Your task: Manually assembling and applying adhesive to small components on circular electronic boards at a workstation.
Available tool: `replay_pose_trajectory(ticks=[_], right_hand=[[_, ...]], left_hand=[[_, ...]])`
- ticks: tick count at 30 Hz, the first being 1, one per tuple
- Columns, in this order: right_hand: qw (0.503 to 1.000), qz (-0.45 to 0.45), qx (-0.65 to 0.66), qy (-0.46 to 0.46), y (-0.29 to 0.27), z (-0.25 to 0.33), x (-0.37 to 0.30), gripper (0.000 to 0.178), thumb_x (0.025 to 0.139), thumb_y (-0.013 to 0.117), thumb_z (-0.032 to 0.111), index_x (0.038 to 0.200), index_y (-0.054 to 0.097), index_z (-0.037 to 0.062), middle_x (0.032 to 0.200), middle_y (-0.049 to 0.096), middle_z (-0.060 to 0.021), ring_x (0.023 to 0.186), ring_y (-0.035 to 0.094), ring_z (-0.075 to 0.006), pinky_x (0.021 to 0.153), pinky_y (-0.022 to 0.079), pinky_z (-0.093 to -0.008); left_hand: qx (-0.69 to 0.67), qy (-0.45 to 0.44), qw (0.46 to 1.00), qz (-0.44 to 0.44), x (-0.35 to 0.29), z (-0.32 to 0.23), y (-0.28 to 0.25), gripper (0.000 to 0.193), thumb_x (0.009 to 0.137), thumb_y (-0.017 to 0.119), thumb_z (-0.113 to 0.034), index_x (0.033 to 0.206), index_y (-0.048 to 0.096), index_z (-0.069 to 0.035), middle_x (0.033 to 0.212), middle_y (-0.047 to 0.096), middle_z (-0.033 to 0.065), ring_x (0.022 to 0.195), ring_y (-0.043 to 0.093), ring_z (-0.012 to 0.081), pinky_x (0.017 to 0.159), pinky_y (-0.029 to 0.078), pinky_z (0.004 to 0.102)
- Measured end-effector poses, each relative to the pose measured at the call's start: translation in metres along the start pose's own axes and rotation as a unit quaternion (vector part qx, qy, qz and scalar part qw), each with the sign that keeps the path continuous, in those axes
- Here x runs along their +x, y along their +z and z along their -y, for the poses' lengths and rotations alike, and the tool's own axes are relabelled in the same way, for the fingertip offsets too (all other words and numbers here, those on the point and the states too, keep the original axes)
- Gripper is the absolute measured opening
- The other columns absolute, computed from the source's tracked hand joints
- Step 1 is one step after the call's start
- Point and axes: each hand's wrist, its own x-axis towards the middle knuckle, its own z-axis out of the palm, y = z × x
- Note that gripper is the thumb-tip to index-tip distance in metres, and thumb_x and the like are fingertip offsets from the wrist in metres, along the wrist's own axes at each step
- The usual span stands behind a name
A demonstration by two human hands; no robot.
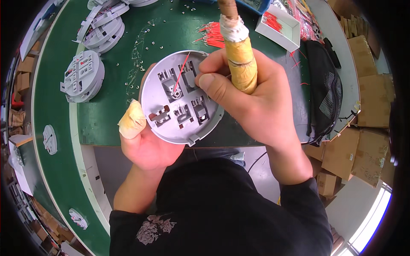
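Head: gripping housing (pixel 185 101) in left hand (pixel 147 147) over worktop's near edge (pixel 106 144); tool (pixel 239 51) in nearer right hand (pixel 260 102), right of slanting wire (pixel 181 72).

The yellow-wrapped rod (pixel 241 59) runs off the upper edge; the grey housing (pixel 183 100) hides part of the left hand (pixel 150 147); scattered bits (pixel 142 69) are too small to identify.

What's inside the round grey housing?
Compartments, and a red wire slanting over the upper ones. The right hand covers some of the housing at its right; what's beneath is hidden.
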Motion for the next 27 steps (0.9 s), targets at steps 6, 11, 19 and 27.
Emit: replay_pose_trajectory(ticks=[6, 11, 19, 27], right_hand=[[0.997, 0.004, 0.004, 0.071, -0.002, 0.010, -0.001, 0.017, 0.091, 0.076, 0.007, 0.103, 0.066, -0.0009, 0.087, 0.068, -0.0033, 0.060, 0.057, -0.0045, 0.051, 0.045, -0.0208], [0.993, -0.036, 0.088, 0.071, 0.014, 0.006, -0.001, 0.018, 0.091, 0.074, 0.006, 0.106, 0.065, -0.0002, 0.083, 0.067, -0.0034, 0.056, 0.055, -0.0049, 0.047, 0.044, -0.0216], [0.967, 0.007, 0.244, 0.069, 0.022, -0.002, -0.006, 0.015, 0.092, 0.068, 0.002, 0.106, 0.065, -0.0003, 0.078, 0.064, -0.0033, 0.051, 0.054, -0.0065, 0.043, 0.042, -0.0228], [0.994, 0.035, 0.070, 0.074, 0.021, 0.008, -0.005, 0.012, 0.089, 0.070, 0.000, 0.101, 0.070, -0.0025, 0.085, 0.069, -0.0031, 0.071, 0.062, -0.0074, 0.064, 0.052, -0.0237]], left_hand=[[0.174, 0.028, 0.984, 0.002, 0.002, 0.002, 0.005, 0.088, 0.093, 0.056, -0.049, 0.156, 0.022, 0.002, 0.153, 0.038, 0.0230, 0.140, 0.044, 0.0344, 0.116, 0.039, 0.0487], [0.293, 0.093, 0.951, -0.033, 0.002, 0.013, 0.005, 0.078, 0.091, 0.067, -0.033, 0.150, 0.029, 0.001, 0.140, 0.049, 0.0183, 0.128, 0.054, 0.0273, 0.109, 0.045, 0.0414], [0.201, 0.064, 0.977, -0.023, 0.003, 0.002, 0.009, 0.079, 0.091, 0.068, -0.035, 0.150, 0.028, 0.000, 0.137, 0.051, 0.0144, 0.129, 0.053, 0.0227, 0.109, 0.044, 0.0391], [0.191, 0.103, 0.974, -0.065, -0.002, 0.002, 0.007, 0.081, 0.091, 0.068, -0.036, 0.151, 0.026, 0.000, 0.140, 0.048, 0.0136, 0.129, 0.052, 0.0223, 0.110, 0.042, 0.0370]])
